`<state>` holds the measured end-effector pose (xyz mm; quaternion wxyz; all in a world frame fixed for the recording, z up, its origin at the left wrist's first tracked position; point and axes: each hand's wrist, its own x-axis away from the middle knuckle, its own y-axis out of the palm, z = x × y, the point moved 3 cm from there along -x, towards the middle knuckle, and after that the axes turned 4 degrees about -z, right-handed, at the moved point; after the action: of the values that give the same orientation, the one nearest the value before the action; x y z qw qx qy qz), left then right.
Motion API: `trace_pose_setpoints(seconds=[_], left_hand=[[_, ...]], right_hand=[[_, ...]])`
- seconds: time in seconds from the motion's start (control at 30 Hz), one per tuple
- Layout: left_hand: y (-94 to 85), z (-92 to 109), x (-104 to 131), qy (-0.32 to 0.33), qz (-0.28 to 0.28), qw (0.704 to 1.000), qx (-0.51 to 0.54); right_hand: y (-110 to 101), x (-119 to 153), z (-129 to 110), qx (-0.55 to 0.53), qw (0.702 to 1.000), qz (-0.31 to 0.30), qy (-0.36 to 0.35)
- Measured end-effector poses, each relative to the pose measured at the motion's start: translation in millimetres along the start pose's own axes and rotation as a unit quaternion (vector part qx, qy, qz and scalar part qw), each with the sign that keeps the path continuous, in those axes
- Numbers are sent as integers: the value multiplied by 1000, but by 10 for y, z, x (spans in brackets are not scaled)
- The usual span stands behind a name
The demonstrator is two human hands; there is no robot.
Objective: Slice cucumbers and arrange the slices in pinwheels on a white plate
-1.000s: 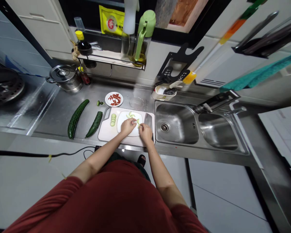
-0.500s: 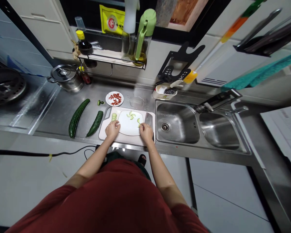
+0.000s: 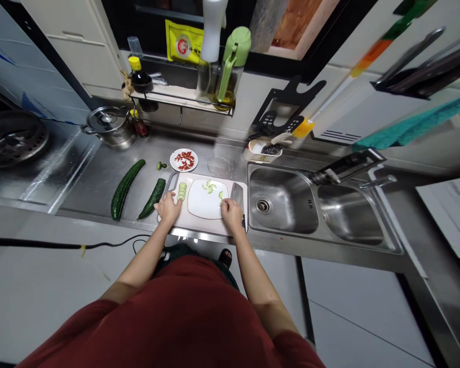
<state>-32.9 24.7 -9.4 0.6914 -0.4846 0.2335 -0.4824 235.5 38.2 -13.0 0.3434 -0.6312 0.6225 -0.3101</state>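
A white plate (image 3: 205,204) rests on the cutting board (image 3: 191,225), with several thin green slices (image 3: 209,186) arranged near its far edge. My right hand (image 3: 232,213) pinches a cucumber slice (image 3: 221,194) at the plate's right side. Left of the plate, my left hand (image 3: 168,208) has its fingers apart, touching the near end of a row of cucumber slices (image 3: 182,190). A knife (image 3: 237,193) lies on the board's right part. Left of the board are a cut cucumber (image 3: 153,198) and a longer cucumber (image 3: 126,189).
Behind the board stands a small plate of red pieces (image 3: 184,160), with cucumber ends (image 3: 161,165) beside it. A lidded pot (image 3: 111,128) is at the back left. The double sink (image 3: 283,199) lies to the right, and a shelf (image 3: 176,97) holds bottles above.
My left hand has moved left off the plate's edge to the slice row, and its fingers have opened. My right hand remains at the plate's right side. The view has shifted slightly.
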Motion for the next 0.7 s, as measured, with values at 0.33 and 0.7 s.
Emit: trace_pose_setpoints(seconds=[0.33, 0.7], left_hand=[[39, 12, 5, 2, -19, 1000, -19], [-13, 93, 59, 8, -12, 1000, 14]], right_hand=[[4, 7, -3, -7, 1000, -2, 4], [-13, 30, -4, -11, 1000, 5, 3]])
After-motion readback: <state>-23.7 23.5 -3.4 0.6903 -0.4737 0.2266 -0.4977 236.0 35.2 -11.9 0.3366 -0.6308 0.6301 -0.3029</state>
